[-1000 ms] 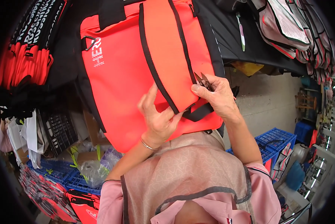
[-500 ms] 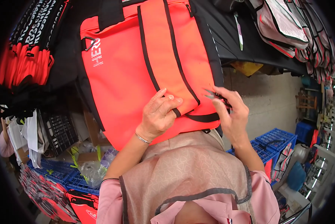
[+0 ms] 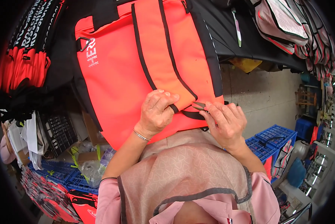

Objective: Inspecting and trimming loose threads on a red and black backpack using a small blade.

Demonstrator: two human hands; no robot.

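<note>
A black table [image 3: 246, 44] in a crowded workshop carries one orange bag [image 3: 137, 71] with black trim, lying before the person. Two blue crates [image 3: 276, 140] stand right. The left hand [image 3: 157, 112] pinches the bag's strap end; the right hand [image 3: 223, 123] grips one small thread snip [image 3: 198, 106] beside it.

Orange bag [image 3: 137, 71] (black-strapped), snips [image 3: 198, 106] at strap

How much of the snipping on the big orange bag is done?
Hard to tell what is finished: no cut threads show. In hand now: the left hand pinches the black strap end on the orange bag, and the right hand points small snips at it. The bag's other seams look untouched.
</note>
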